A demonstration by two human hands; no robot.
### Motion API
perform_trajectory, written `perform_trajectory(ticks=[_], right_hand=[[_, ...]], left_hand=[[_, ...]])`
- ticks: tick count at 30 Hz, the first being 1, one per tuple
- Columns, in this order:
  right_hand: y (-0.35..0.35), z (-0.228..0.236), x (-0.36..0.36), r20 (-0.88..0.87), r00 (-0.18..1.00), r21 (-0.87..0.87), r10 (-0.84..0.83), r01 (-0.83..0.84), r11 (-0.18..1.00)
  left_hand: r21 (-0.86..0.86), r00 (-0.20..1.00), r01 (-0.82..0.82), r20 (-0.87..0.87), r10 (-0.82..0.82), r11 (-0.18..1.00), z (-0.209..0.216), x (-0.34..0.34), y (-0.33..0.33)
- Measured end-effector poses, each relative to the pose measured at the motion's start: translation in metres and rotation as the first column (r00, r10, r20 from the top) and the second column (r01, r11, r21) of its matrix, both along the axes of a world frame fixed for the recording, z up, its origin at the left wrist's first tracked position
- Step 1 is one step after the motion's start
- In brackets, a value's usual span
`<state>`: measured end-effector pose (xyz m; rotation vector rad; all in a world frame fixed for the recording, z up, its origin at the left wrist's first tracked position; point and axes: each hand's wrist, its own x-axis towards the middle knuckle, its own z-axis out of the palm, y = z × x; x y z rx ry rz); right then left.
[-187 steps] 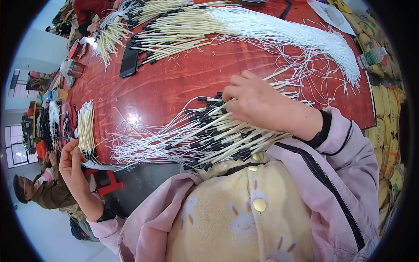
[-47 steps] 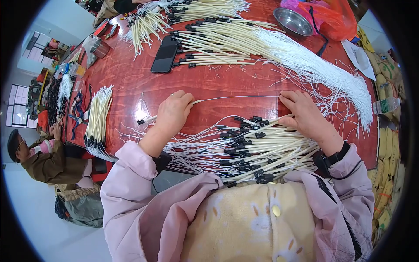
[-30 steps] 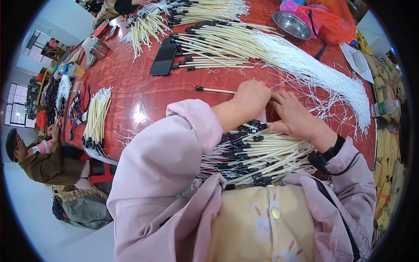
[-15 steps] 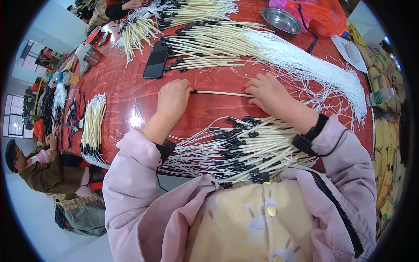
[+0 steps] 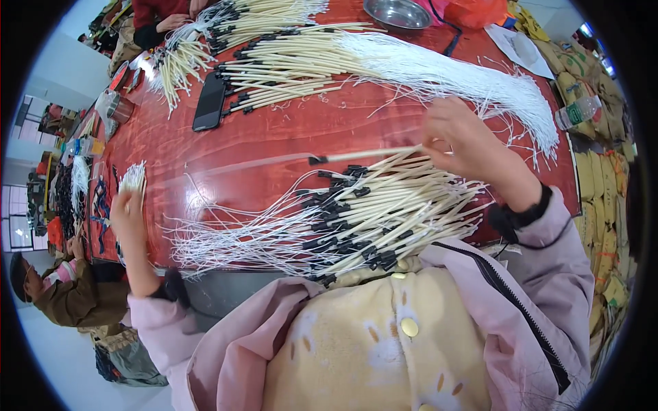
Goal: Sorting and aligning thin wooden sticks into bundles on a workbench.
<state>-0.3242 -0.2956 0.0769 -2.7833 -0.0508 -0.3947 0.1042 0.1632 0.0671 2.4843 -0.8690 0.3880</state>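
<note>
My right hand [image 5: 458, 137] pinches one end of a thin cream-coloured stick [image 5: 384, 152] with a black clip-like piece on its other end. A pale, blurred white cord [image 5: 240, 164] runs from that black end toward my left hand [image 5: 128, 216], which is closed out at the left; the fingertips' hold on it is smeared. Below the stick, close to my body, lies a heap of similar cream sticks [image 5: 411, 205] with black ends, their white cords [image 5: 233, 236] trailing left. My left hand partly covers a small upright-lying bundle of sticks [image 5: 134, 177].
Farther back on the red table [image 5: 274, 137] lie a black phone [image 5: 210, 101], more cream sticks [image 5: 295, 65] and a thick white cord bundle [image 5: 452, 72]. A metal bowl [image 5: 397, 12] stands at the far edge. Other people sit at the left and far side; sacks [image 5: 595, 205] are stacked right.
My left hand has swung far left and toward me from the stick's black end, with the cord now stretched out. My right hand has moved slightly right, still holding the stick.
</note>
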Motion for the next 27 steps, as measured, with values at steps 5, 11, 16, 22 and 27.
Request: perform_trajectory(ticks=[5,11,16,22,27], right_hand=[[0.023,0.011,-0.06,-0.108,0.993,0.202,0.054,-0.031,0.979],[0.015,-0.009,-0.068,0.027,0.993,0.043,-0.113,0.112,0.993],[0.02,-0.004,-0.044,0.046,0.993,0.012,-0.105,0.104,0.994],[0.02,-0.009,-0.035,-0.03,0.995,0.029,-0.095,0.095,0.995],[0.005,-0.017,-0.027,-0.066,0.994,0.035,-0.092,0.094,0.995]], left_hand=[[0.28,0.961,0.001,-0.265,0.076,0.96,0.0,-0.028,0.06],[0.045,0.878,0.424,-0.266,-0.398,0.905,0.01,-0.125,-0.145],[0.158,0.713,0.698,-0.24,-0.658,0.699,-0.032,-0.197,-0.315],[0.345,0.713,0.691,-0.18,-0.678,0.635,-0.079,-0.216,-0.383],[0.326,0.572,0.801,-0.171,-0.802,0.502,-0.073,-0.2,-0.324]])
